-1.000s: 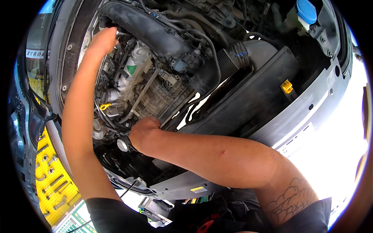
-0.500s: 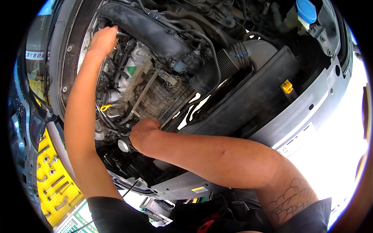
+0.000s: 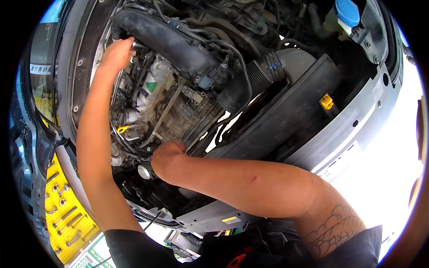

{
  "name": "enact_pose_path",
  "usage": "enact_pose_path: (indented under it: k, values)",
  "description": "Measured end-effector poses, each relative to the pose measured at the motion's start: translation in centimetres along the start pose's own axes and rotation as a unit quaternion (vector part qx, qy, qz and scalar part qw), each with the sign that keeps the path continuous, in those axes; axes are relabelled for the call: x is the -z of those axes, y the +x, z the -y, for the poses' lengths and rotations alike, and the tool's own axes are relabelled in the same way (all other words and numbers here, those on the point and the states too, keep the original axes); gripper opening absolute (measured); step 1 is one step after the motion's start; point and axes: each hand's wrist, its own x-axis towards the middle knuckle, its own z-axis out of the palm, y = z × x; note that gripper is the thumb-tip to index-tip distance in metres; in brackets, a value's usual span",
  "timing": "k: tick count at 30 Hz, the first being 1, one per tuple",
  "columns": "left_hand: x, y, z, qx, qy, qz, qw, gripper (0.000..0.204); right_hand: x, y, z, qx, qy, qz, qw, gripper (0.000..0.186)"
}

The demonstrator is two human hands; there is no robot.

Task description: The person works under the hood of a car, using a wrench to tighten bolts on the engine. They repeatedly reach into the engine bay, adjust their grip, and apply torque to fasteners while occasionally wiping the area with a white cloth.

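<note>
My left hand (image 3: pixel 119 56) is curled at the left end of the black plastic intake duct (image 3: pixel 163 40), its fingers around a small shiny metal piece (image 3: pixel 137 44) that I cannot identify. My right hand (image 3: pixel 169 156) is bent down into the lower engine bay beside a round silver cap (image 3: pixel 144 170); its fingertips and anything in them are hidden. Between my hands lie a silver cylindrical housing (image 3: pixel 153 73), a yellow dipstick loop (image 3: pixel 123 129) and a dirty metal engine block (image 3: pixel 178 116) with hoses and wiring.
A corrugated air hose (image 3: pixel 241 85) runs to the right. Beyond are a blue-lidded reservoir (image 3: pixel 347 11), a yellow cap (image 3: pixel 327 102) and the grey front panel (image 3: pixel 335 138). The car's edge (image 3: pixel 80 62) borders the left, with a yellow pegboard of tools (image 3: pixel 67 210) past it.
The view has shifted slightly, so both hands and the engine sit a little differently in the picture. My hands stay at about the same places on the engine.
</note>
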Motion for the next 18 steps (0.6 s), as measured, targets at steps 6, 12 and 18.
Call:
enact_pose_path:
  k: [6, 12, 18]
  values:
    - [2.9, 1.6, -1.6, 0.328, -0.466, 0.297, 0.766, 0.016, 0.7, -1.0, -0.3, -0.003, 0.021, -0.003, 1.000, 0.028]
    - [2.9, 1.2, -2.7, 0.078, -0.003, 0.093, 0.993, 0.032, 1.0, -1.2, -0.8, 0.000, 0.022, -0.017, 1.000, 0.027]
    - [3.8, 1.7, -2.0, 0.311, -0.487, 0.282, 0.766, 0.019, 1.0, -1.5, -0.3, 0.001, 0.005, 0.001, 1.000, 0.029]
